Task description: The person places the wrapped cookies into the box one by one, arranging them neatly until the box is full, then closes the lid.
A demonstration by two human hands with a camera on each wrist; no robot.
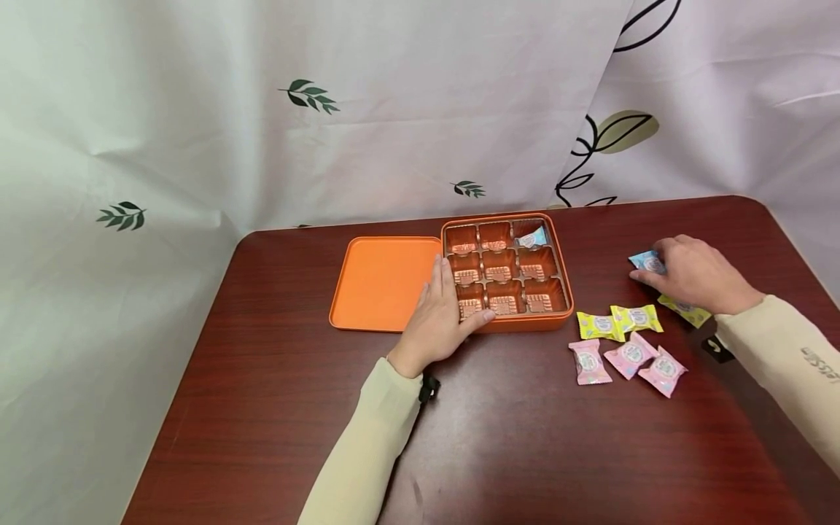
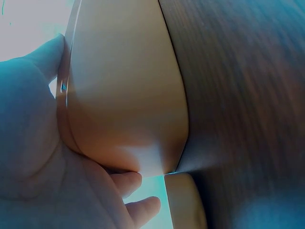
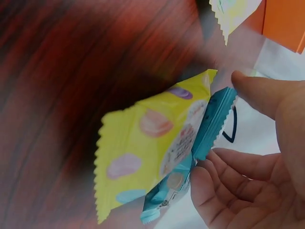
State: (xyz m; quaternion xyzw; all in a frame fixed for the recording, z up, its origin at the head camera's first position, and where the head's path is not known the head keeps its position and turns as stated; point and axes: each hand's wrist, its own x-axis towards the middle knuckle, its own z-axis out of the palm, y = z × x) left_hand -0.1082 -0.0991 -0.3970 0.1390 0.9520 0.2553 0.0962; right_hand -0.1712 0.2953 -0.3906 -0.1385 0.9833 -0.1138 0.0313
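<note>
An orange box (image 1: 529, 324) stands at the back of the table, its copper-coloured insert split into several square compartments. One blue-wrapped candy (image 1: 533, 238) lies in its back right compartment. My left hand (image 1: 433, 321) rests against the box's front left corner, fingers straight along its left side and thumb along the front. At right, my right hand (image 1: 702, 273) has thumb and curled fingers around another blue-wrapped candy (image 1: 646, 262), as the right wrist view also shows. A yellow-wrapped candy (image 3: 147, 143) lies just in front of it, partly under the hand in the head view.
The flat orange lid (image 1: 380, 284) lies left of the box. Two yellow candies (image 1: 600, 326) touch near the box's front right corner. Several pink candies (image 1: 590, 362) lie in front of them. A patterned white curtain (image 1: 394, 109) hangs behind the table (image 1: 499, 445).
</note>
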